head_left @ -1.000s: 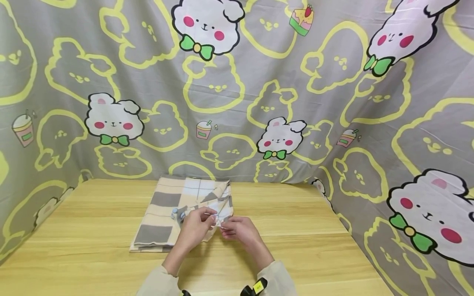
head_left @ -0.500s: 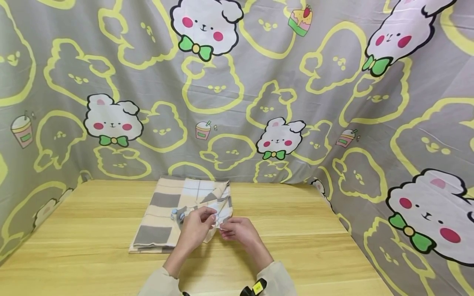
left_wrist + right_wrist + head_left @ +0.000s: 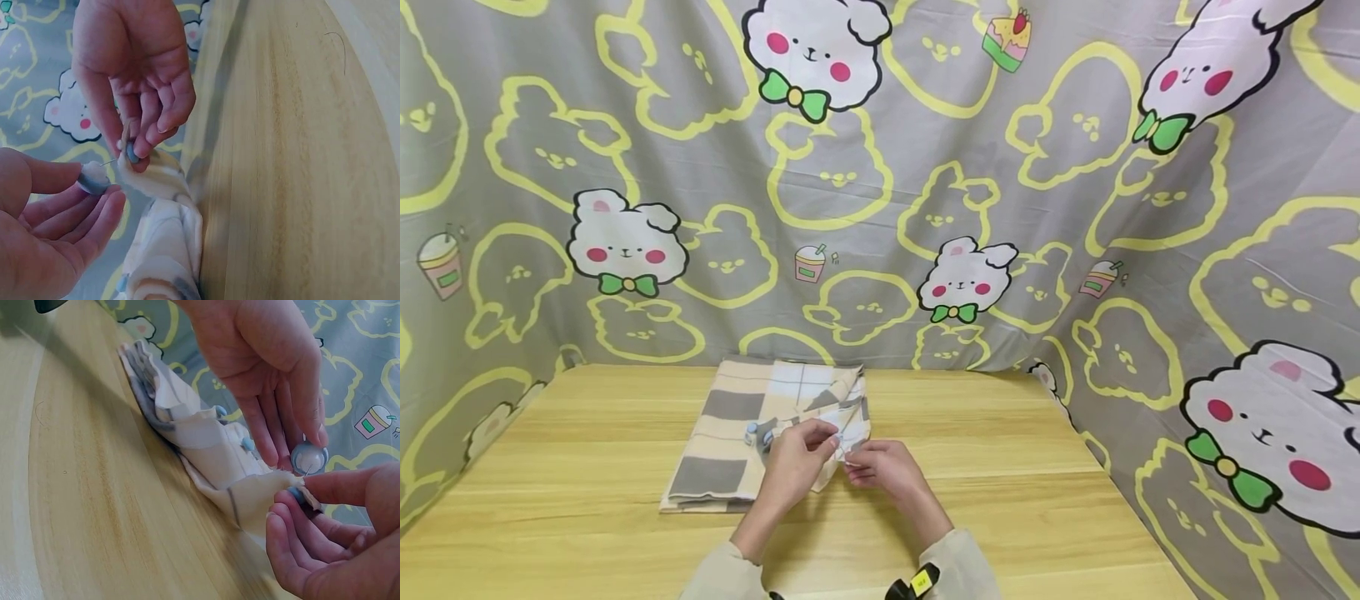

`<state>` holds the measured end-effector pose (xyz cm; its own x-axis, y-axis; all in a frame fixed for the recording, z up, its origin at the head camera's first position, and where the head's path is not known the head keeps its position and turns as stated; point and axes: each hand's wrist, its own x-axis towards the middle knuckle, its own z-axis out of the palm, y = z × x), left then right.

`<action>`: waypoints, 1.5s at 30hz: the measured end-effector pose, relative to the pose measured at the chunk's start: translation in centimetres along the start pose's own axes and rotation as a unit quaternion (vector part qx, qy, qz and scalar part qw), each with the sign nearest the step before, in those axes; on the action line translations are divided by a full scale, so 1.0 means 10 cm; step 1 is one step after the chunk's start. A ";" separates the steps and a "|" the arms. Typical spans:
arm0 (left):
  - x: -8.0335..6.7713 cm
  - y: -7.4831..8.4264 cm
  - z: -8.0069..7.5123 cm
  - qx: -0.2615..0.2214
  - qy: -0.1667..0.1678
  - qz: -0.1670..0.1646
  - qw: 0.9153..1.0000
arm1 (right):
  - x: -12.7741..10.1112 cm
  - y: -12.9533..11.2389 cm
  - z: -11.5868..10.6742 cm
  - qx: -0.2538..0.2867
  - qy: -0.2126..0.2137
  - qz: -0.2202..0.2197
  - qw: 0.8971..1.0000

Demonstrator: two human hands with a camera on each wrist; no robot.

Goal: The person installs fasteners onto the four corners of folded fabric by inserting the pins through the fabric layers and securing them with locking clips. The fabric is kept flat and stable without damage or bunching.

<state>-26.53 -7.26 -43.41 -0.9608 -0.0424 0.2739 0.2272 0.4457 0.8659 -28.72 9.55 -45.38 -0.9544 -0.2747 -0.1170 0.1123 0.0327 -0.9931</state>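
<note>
A folded plaid blanket (image 3: 718,437) in beige, grey and white lies on the table, its near right part bunched up. My left hand (image 3: 797,458) pinches a round blue-and-white cap (image 3: 94,178) between thumb and fingers. A thin metal pin (image 3: 109,162) spans the short gap from the cap to the cloth; which end it is fixed to I cannot tell. My right hand (image 3: 887,471) pinches the blanket's edge (image 3: 309,499) together with a small blue piece (image 3: 295,495), partly hidden by the fingers. The two hands are close together, just above the table.
More small blue fasteners (image 3: 247,444) sit on the blanket's folds, left of my hands in the head view (image 3: 752,429). The wooden table (image 3: 985,500) extends around the blanket. A patterned grey curtain (image 3: 865,192) encloses the table's back and sides.
Almost nothing differs: both hands keep their hold near the blanket's corner. The whole head view has shifted very slightly to the left.
</note>
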 end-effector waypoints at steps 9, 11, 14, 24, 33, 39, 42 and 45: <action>0.00 -0.01 0.03 0.003 0.011 0.024 1.000 | 0.02 0.01 0.01 0.000 0.006 0.001 1.000; 0.00 -0.02 0.04 0.004 0.009 0.029 1.000 | 0.01 0.00 0.01 0.001 0.004 0.002 1.000; 0.00 -0.02 0.04 0.006 0.008 0.032 0.999 | 0.01 0.00 0.01 0.004 -0.003 0.002 1.000; -0.01 -0.01 0.05 0.011 0.007 0.023 1.000 | -0.01 -0.01 0.00 0.027 -0.025 0.012 0.999; -0.01 0.02 0.06 0.011 0.004 0.032 0.999 | 0.01 0.00 0.00 0.014 -0.023 0.010 1.000; -0.02 0.02 0.02 0.009 0.011 0.003 1.000 | 0.01 -0.02 -0.01 0.018 -0.017 0.017 1.000; -0.02 0.02 0.00 0.002 -0.012 -0.026 1.000 | 0.00 -0.04 -0.02 0.020 -0.010 0.021 1.000; -0.03 0.01 0.01 -0.006 -0.059 -0.049 0.997 | 0.00 -0.05 -0.04 0.024 -0.010 0.022 0.999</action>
<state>-26.19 -7.14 -43.47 -0.9903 0.0202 0.1378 0.1329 0.4332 0.8915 -28.89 9.91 -44.85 -0.9426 -0.2931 -0.1600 0.1674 0.0001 -0.9859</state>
